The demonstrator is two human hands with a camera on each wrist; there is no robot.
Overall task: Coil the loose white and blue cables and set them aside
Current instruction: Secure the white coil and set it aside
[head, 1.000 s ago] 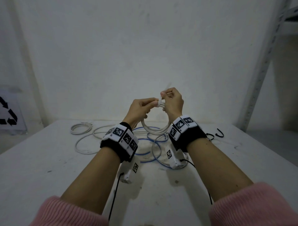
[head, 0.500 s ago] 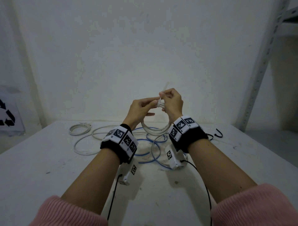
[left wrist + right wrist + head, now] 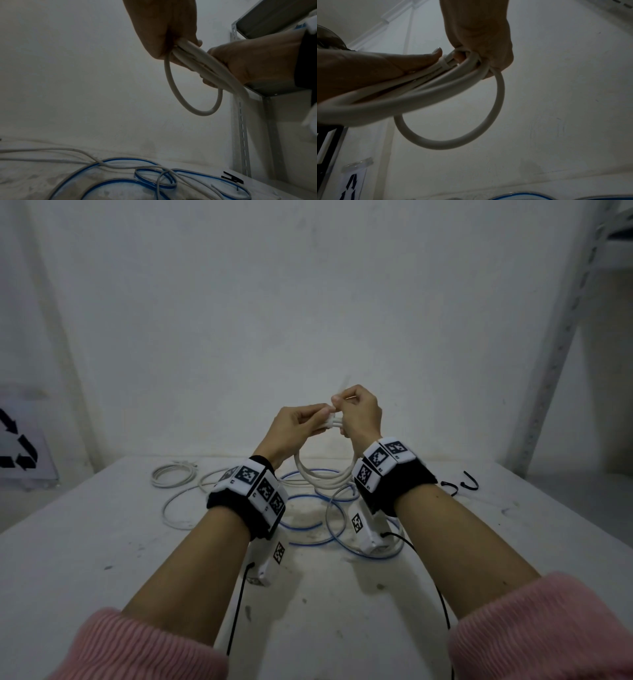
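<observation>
A coiled white cable (image 3: 322, 478) hangs in the air above the table, held at its top by both hands. My left hand (image 3: 298, 424) pinches the bundled strands from the left (image 3: 173, 88). My right hand (image 3: 360, 414) curls round the same bundle (image 3: 498, 101), and its fingertips pinch a thin white tail that sticks up. A white tie (image 3: 444, 63) wraps the strands between the two hands. A loose blue cable (image 3: 308, 534) lies in loops on the table under the hands (image 3: 120, 161). A loose white cable (image 3: 178, 510) sprawls to the left of it.
A small coiled white cable (image 3: 171, 474) lies at the back left of the white table (image 3: 102, 559). Black clips (image 3: 462, 485) lie at the back right, near a metal shelf post (image 3: 555, 354). A wall stands close behind the table.
The hands and the coil stay nearly where they were. The thin tail above the right fingertips has shifted slightly to the left.
</observation>
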